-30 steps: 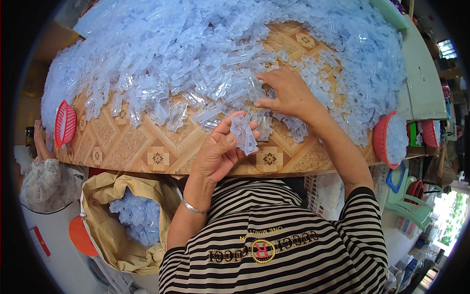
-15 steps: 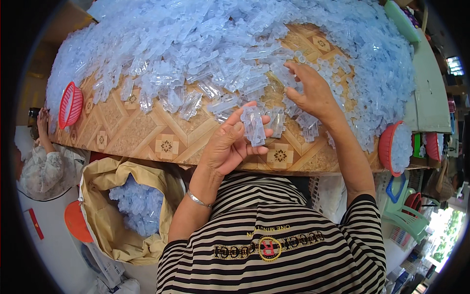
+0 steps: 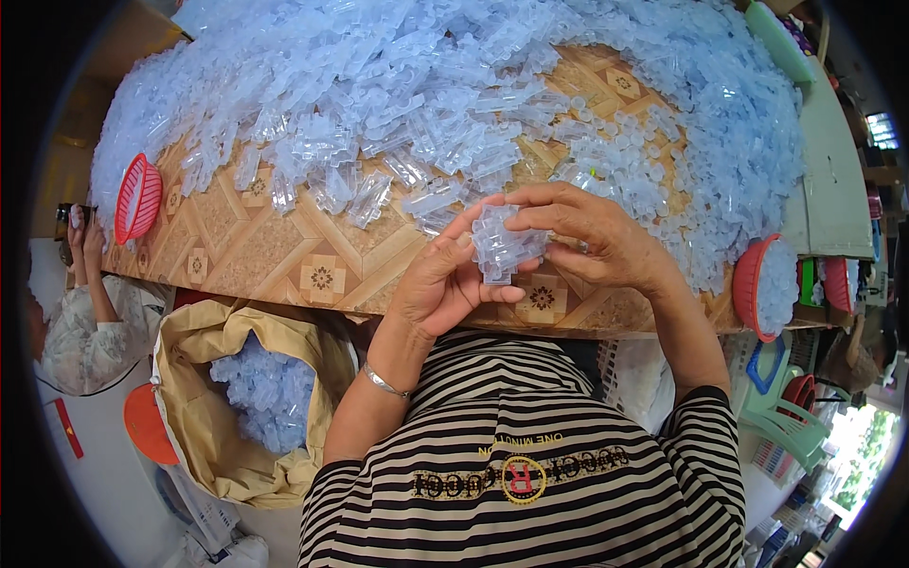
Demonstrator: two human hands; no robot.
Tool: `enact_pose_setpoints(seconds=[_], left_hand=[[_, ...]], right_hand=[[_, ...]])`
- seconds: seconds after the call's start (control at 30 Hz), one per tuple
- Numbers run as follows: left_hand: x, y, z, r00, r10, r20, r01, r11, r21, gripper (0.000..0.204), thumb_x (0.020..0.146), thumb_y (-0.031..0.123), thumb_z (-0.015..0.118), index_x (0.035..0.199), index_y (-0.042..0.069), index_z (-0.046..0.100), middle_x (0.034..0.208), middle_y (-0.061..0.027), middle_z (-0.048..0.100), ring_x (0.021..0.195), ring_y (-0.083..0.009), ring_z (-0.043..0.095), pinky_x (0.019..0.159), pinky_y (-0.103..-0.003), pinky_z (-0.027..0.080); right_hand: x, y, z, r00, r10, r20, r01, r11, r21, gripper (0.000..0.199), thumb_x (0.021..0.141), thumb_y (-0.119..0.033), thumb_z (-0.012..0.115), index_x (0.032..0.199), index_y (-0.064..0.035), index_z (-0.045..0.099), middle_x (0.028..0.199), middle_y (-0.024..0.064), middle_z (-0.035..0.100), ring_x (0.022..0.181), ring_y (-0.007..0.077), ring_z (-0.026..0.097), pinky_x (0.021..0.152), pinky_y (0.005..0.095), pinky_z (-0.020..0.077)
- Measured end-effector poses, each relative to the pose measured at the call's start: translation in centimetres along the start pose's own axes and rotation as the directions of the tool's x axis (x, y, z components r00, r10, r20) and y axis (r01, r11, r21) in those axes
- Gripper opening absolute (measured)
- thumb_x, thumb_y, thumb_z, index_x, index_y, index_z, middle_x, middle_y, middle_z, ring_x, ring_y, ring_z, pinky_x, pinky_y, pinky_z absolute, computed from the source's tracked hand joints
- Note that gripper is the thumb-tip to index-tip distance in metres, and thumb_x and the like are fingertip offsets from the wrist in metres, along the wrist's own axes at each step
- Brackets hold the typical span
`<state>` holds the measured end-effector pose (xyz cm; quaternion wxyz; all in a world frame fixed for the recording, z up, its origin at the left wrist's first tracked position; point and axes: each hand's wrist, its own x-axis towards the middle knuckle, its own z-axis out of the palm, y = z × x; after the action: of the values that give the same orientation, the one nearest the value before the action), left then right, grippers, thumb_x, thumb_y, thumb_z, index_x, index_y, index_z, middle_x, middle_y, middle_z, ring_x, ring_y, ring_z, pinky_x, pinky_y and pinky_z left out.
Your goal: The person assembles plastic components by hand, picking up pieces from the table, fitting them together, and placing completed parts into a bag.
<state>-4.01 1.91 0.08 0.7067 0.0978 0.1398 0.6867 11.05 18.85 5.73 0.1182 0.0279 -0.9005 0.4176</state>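
- The clear pieces (image 3: 507, 244) are bunched between my two hands, above the table's near edge.
- My left hand (image 3: 443, 284) cradles them from the left, palm up, fingers part-curled behind and under the bunch, probably so none slip out.
- My right hand (image 3: 601, 239) comes in from the other side, half closed, fingertips on the bunch; I cannot tell whether it pinches a piece of its own. Two sides of contact likely keep the stack together.
- Just beyond my fingers, loose pieces (image 3: 367, 201) lie on the table (image 3: 256, 270), within easy reach.
- Past them spreads the big pile (image 3: 331, 90); small round bits (image 3: 615, 142) lie beyond my right fingers.
- Well right of them, a red basket (image 3: 748, 289) holds more plastic.
- Left of my left hand and nearer my body, a sack (image 3: 180, 379) gapes, its mouth folded wide, presumably for easy dropping-in.
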Motion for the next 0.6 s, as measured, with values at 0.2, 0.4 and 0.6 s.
enact_pose_setpoints(seconds=[0.2, 0.4, 0.6], left_hand=[[0.1, -0.2, 0.1, 0.998, 0.013, -0.058, -0.011, 0.999, 0.032, 0.062, 0.091, 0.019, 0.058, 0.143, 0.007, 0.027, 0.129, -0.0174, 0.047, 0.108, -0.0361, 0.058, 0.081, -0.047, 0.057], [0.3, -0.3, 0.2, 0.993, 0.022, -0.119, -0.011, 0.996, 0.087, 0.065, 0.090, 0.019, 0.060, 0.143, 0.006, 0.026, 0.131, -0.0177, 0.046, 0.111, -0.0362, 0.056, 0.084, -0.049, 0.056], [0.9, -0.7, 0.4, 0.988, 0.041, -0.152, -0.017, 0.988, 0.155, 0.065, 0.090, 0.018, 0.060, 0.143, 0.007, 0.025, 0.130, -0.0222, 0.049, 0.115, -0.0364, 0.054, 0.087, -0.050, 0.054]], right_hand=[[-0.3, -1.2, 0.6, 0.995, 0.053, -0.079, -0.043, 0.992, 0.118, 0.045, 0.076, -0.003, 0.067, 0.120, -0.0087, 0.059, 0.129, 0.0149, 0.053, 0.118, 0.0290, 0.052, 0.098, 0.0363, 0.0433], [-2.0, -0.2, 0.8, 0.965, 0.134, -0.224, -0.118, 0.990, 0.084, 0.044, 0.075, -0.007, 0.069, 0.118, -0.0073, 0.060, 0.122, 0.0127, 0.058, 0.115, 0.0272, 0.055, 0.096, 0.0357, 0.0440], [-3.1, 0.4, 0.3, 0.809, 0.287, -0.514, -0.328, 0.945, 0.013, 0.044, 0.077, -0.012, 0.071, 0.118, -0.0069, 0.060, 0.120, 0.0126, 0.059, 0.112, 0.0265, 0.056, 0.095, 0.0338, 0.0437]])
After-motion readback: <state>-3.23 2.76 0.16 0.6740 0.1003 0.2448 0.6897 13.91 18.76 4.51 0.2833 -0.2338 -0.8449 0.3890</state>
